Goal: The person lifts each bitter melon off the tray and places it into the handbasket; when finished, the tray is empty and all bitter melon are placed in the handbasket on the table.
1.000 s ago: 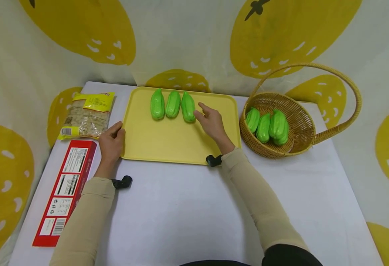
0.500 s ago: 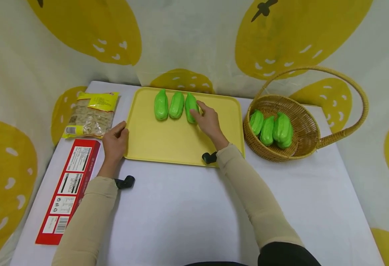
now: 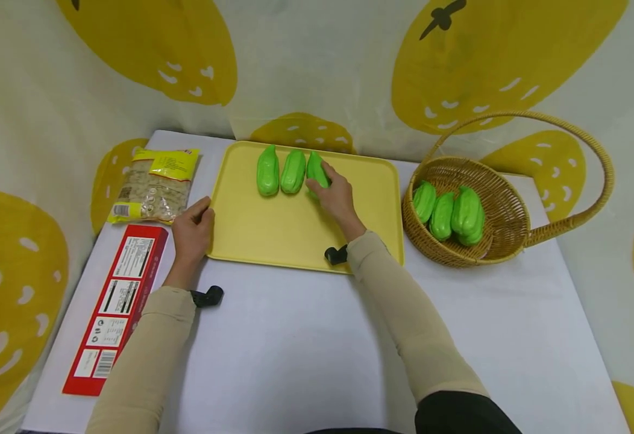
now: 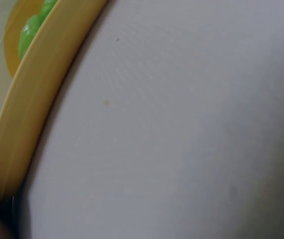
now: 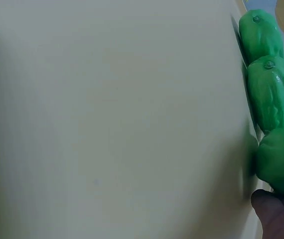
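Note:
Three glossy green ridged gourds stand side by side at the back of a yellow tray [image 3: 273, 235]: the left gourd [image 3: 267, 171], the middle gourd [image 3: 293, 172] and the right gourd [image 3: 315, 167]. My right hand [image 3: 337, 196] pinches the right gourd, thumb across its near end and fingers along its right side. From the right wrist, the blunt end of this gourd [image 5: 280, 162] shows just above my fingertips [image 5: 269, 204]. At the tray's left edge my left hand [image 3: 193, 229] holds the rim [image 4: 37, 99]; most of that hand is out of the left wrist view.
Right of the tray, a wicker basket [image 3: 504, 223] with a tall handle holds several more green gourds [image 3: 466, 211]. To the left lie a yellow and clear food bag [image 3: 156, 184] and a long red box [image 3: 116, 307]. A white cloth [image 3: 295, 349] covers the table.
My right hand has come leftward onto the right gourd, and its thumb and fingers have closed on it. My left hand stays at the tray rim. The whole head view has shifted slightly.

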`<action>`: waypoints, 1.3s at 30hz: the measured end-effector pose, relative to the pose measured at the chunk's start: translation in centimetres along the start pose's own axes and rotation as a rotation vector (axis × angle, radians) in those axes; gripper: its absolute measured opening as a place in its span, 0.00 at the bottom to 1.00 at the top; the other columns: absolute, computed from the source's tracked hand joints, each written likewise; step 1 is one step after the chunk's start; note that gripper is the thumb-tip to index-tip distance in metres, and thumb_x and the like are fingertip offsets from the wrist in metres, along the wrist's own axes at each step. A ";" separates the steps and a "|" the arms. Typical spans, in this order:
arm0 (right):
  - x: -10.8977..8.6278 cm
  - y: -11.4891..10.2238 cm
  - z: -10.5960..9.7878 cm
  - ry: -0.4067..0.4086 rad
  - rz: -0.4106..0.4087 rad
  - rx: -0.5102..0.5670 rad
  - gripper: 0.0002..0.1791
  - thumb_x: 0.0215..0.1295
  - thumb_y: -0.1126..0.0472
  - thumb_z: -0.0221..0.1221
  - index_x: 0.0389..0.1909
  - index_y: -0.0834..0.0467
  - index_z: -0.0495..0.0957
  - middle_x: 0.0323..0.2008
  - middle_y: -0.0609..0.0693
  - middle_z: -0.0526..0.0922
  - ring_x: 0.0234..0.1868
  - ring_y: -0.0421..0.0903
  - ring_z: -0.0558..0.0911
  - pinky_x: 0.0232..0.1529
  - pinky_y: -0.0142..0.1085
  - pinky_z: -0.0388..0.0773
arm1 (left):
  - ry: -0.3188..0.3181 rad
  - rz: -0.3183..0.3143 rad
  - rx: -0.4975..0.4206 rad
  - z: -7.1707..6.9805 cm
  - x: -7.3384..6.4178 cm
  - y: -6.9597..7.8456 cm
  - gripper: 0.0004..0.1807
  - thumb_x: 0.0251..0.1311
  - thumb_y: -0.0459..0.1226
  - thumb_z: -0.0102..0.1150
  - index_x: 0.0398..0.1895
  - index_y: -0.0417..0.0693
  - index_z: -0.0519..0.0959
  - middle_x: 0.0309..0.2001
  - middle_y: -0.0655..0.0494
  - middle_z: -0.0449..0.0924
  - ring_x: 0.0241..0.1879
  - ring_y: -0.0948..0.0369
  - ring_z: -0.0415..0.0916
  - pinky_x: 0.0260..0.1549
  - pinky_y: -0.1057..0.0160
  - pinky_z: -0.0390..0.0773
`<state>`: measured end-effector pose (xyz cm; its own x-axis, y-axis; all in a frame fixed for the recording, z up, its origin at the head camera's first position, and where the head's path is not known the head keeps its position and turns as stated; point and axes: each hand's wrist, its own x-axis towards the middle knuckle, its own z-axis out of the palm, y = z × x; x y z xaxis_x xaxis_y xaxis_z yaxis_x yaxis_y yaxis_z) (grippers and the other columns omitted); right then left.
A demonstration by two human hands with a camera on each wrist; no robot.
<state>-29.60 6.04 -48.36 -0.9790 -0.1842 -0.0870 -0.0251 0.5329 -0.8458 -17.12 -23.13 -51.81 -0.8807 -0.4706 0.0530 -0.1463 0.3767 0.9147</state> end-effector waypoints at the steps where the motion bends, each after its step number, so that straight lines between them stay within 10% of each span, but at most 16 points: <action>1: 0.0 0.0 0.0 -0.001 0.003 0.004 0.41 0.72 0.45 0.61 0.80 0.51 0.58 0.76 0.57 0.67 0.61 0.55 0.78 0.58 0.46 0.80 | -0.001 0.001 0.000 0.0 0.0 0.0 0.20 0.72 0.33 0.55 0.65 0.41 0.78 0.66 0.46 0.78 0.69 0.54 0.73 0.70 0.54 0.73; 39: -1.9 -1.1 -0.4 0.089 -0.005 0.021 0.37 0.72 0.45 0.61 0.78 0.47 0.61 0.70 0.57 0.75 0.59 0.52 0.78 0.60 0.45 0.79 | -0.002 0.017 -0.008 0.0 0.1 -0.3 0.20 0.72 0.33 0.55 0.65 0.40 0.77 0.66 0.45 0.77 0.70 0.53 0.72 0.71 0.56 0.72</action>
<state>-27.81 6.11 -47.09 -0.9930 -0.1125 -0.0363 -0.0269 0.5145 -0.8571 -17.19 -23.27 -52.07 -0.8839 -0.4628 0.0678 -0.1278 0.3784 0.9168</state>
